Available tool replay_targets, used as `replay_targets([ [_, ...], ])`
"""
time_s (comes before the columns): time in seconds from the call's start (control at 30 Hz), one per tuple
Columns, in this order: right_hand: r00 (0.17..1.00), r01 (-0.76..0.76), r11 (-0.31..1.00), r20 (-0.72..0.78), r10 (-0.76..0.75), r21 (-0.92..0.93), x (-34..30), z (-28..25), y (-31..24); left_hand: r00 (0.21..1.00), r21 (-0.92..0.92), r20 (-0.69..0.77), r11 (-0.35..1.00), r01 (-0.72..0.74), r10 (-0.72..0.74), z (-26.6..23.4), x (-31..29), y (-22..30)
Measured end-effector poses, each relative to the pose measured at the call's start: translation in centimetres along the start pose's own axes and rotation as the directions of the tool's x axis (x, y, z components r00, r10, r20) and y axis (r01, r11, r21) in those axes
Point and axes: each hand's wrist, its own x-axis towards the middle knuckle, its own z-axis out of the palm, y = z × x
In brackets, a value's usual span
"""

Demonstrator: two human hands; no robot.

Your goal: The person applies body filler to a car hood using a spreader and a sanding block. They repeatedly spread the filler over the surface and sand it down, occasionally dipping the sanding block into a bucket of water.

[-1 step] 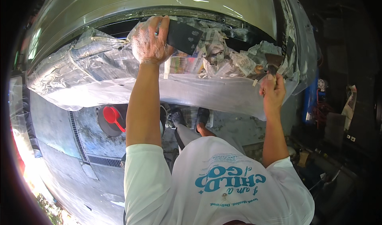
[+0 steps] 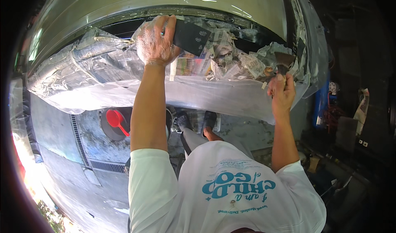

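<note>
My left hand (image 2: 156,41), wet with whitish suds, is closed on a dark sheet of sandpaper (image 2: 192,37) at the edge of a car's painted panel (image 2: 165,0). The sheet sticks out to the right of my fingers, with pale prints on its back. Farther right, my right hand (image 2: 282,95) grips a putty knife (image 2: 284,62) by its handle. Its wide brownish blade points away from me, over crumpled newspaper (image 2: 231,53). Newspaper and clear plastic sheeting (image 2: 198,93) cover the car below the panel edge.
On the grey concrete floor (image 2: 62,128) to the left, a red dipper (image 2: 115,119) lies over a round dark tub, partly behind my left forearm. A floor drain grate (image 2: 107,166) runs nearby. My feet stand below the plastic. Dark clutter and a blue object (image 2: 321,103) are at the right.
Almost nothing differs. The left hand and sandpaper appear slightly higher, and the putty knife has shifted a little toward the far side.
</note>
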Motion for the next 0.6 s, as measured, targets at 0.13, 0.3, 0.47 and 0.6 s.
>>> replay_targets([
  [0.13, 0.989, 0.144, 0.989, 0.030, -0.143, -0.033, 2.0, 4.4, -2.9, 1.000, -0.007, 0.004, 1.000, 0.017, -0.017, -0.3, 0.0, 0.2],
  [0.3, 0.948, 0.318, 0.868, 0.156, -0.279, -0.380, 7.2, 7.3, -4.3, 1.000, 0.006, 0.005, 1.000, 0.019, -0.019, -0.2, 0.5, 0.1],
  [0.47, 0.887, 0.455, 0.591, 0.280, -0.368, -0.666, 10.8, 9.4, -5.8, 0.998, 0.003, -0.062, 1.000, -0.028, 0.028, -0.8, 0.9, 0.2],
  [0.6, 0.850, 0.509, 0.441, 0.348, -0.396, -0.739, 12.9, 10.1, -4.9, 0.989, 0.010, -0.142, 0.999, -0.034, 0.035, -0.3, 0.8, 0.3],
])
